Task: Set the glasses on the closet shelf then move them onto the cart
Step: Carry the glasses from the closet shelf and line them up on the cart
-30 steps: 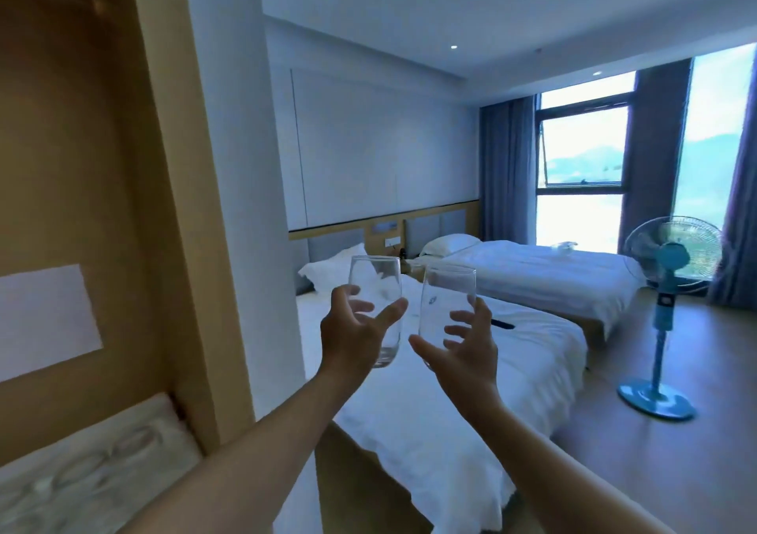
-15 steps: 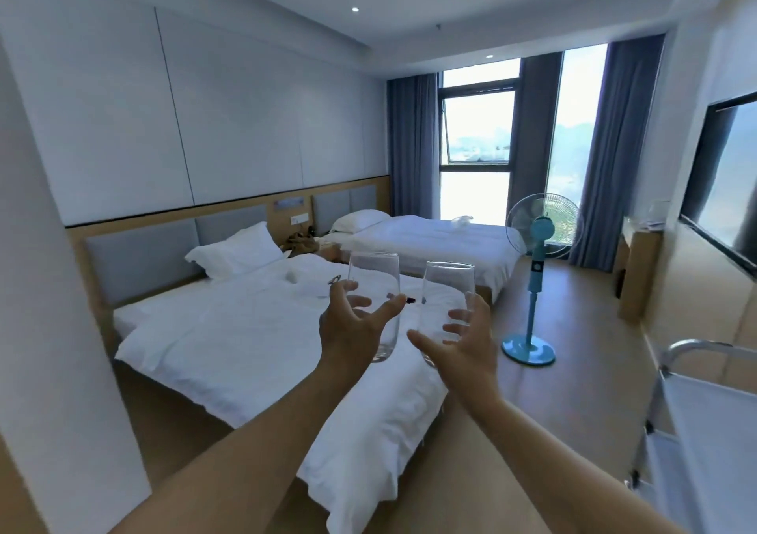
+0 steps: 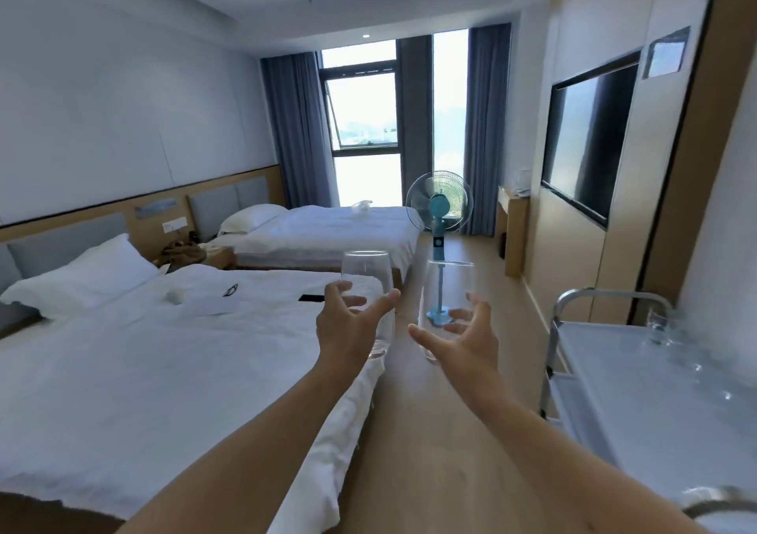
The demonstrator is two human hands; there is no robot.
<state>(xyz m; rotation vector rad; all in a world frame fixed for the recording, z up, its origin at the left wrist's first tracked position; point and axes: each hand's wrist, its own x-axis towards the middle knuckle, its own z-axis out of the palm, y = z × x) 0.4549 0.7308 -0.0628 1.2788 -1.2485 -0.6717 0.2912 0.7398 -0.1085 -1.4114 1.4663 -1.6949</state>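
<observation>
While held, both glasses upright.

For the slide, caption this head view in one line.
Left hand and right hand each hold a clear glass, left glass and right glass, beside the cart.

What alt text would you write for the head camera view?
Each hand, left hand and right hand, holds an empty clear glass, left glass and right glass, upright at arm's length in a twin-bed hotel room. A metal cart stands at right.
</observation>
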